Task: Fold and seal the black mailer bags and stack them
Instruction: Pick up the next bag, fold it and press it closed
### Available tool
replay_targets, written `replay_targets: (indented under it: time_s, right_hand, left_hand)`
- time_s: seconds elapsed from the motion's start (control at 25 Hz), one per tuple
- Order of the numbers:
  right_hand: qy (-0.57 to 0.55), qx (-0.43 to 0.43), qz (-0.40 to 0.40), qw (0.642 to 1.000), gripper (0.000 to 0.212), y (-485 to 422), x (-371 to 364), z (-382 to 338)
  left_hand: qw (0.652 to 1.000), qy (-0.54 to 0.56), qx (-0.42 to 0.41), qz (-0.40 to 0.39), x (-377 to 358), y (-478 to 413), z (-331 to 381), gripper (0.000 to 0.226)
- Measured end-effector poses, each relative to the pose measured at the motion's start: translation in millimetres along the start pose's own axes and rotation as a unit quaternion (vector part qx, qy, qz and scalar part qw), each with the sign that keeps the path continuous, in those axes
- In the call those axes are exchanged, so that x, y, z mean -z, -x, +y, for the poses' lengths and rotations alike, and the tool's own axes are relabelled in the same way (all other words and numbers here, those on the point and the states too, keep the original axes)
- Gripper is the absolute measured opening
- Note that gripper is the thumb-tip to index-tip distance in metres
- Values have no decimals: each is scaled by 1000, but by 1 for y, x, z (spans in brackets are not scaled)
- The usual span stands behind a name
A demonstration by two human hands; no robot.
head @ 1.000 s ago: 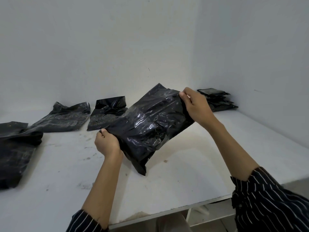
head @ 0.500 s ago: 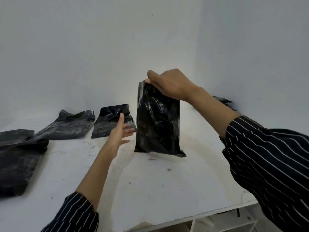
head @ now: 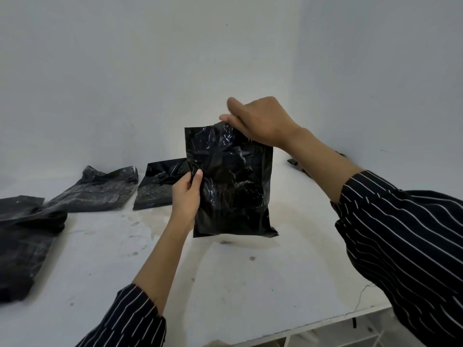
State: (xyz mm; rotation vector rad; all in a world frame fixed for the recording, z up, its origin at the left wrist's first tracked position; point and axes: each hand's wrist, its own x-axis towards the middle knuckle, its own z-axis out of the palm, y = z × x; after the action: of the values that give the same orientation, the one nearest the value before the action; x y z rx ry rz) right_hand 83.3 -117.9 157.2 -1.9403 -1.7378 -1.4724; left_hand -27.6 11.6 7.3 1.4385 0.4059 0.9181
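Observation:
A filled black mailer bag [head: 233, 186] hangs upright above the white table [head: 225, 284]. My right hand [head: 260, 121] pinches its top edge from above. My left hand [head: 186, 196] grips the bag's left side, thumb on the front. More black mailer bags lie flat at the back: one [head: 156, 185] just behind my left hand, another [head: 100, 190] further left. A stack of black bags [head: 298, 166] sits in the far right corner, mostly hidden behind my right forearm.
A larger heap of black bags [head: 25, 244] lies at the table's left edge. White walls close the back and right sides. The table's front edge [head: 313, 324] runs along the bottom right, with shelving below it.
The bag was turned from a slanted hold to hanging upright from my right hand. My left hand let go of it, then took hold again on its left side.

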Motion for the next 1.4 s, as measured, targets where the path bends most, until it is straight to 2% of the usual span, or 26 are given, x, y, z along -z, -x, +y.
replay_targets:
  time_s: [0.12, 0.2, 0.32, 0.4, 0.44, 0.48, 0.6, 0.72, 0.84, 1.0, 1.12, 1.24, 1.32, 1.4]
  right_hand:
    - [-47, -125, 138, 981, 40, 7, -4, 12]
    - [-156, -245, 182, 939, 40, 19, -7, 14]
    - [-373, -400, 174, 819, 61, 53, -16, -4]
    - [-503, -438, 130, 734, 74, 76, -27, -20]
    - [-547, -441, 106, 704, 72, 87, -33, -29]
    - [-581, -439, 90, 679, 61, 94, -37, -37]
    - [-595, -473, 104, 641, 17, 95, -44, -57]
    - [-587, -524, 154, 597, 11, 94, -45, -54]
    - [-577, -535, 174, 592, 22, 99, -50, -49]
    - [-559, -536, 176, 607, 44, 104, -53, -52]
    - [-553, -536, 164, 617, 43, 112, -54, -49]
    - [-549, -545, 140, 618, 39, 121, -54, -47]
    - [-564, -560, 134, 592, 33, 124, -52, -49]
    - [-580, -580, 126, 558, 27, 126, -47, -52]
  left_hand:
    - [993, -43, -70, 81, -5, 1, -1, 40]
    - [981, -73, -103, 146, -7, 2, 3, 40]
    - [964, -59, -102, 237, -13, -2, 10, 21]
    - [957, -36, -81, 277, -18, -5, 15, 19]
    - [955, -30, -76, 286, -21, -6, 18, 19]
    - [954, -28, -75, 287, -25, -5, 23, 18]
    - [959, -45, -108, 260, -34, 1, 31, 21]
    - [965, -54, -137, 218, -26, 0, 34, 28]
    - [974, -41, -133, 179, -13, -9, 32, 34]
    - [983, -41, -131, 124, -11, -10, 30, 15]
    - [984, -39, -137, 102, -10, -10, 30, 14]
    - [978, -85, -148, 118, -11, -7, 27, 16]
    - [988, -63, -82, 115, -13, -7, 21, 26]
    - [998, -5, 47, 39, -11, -8, 20, 52]
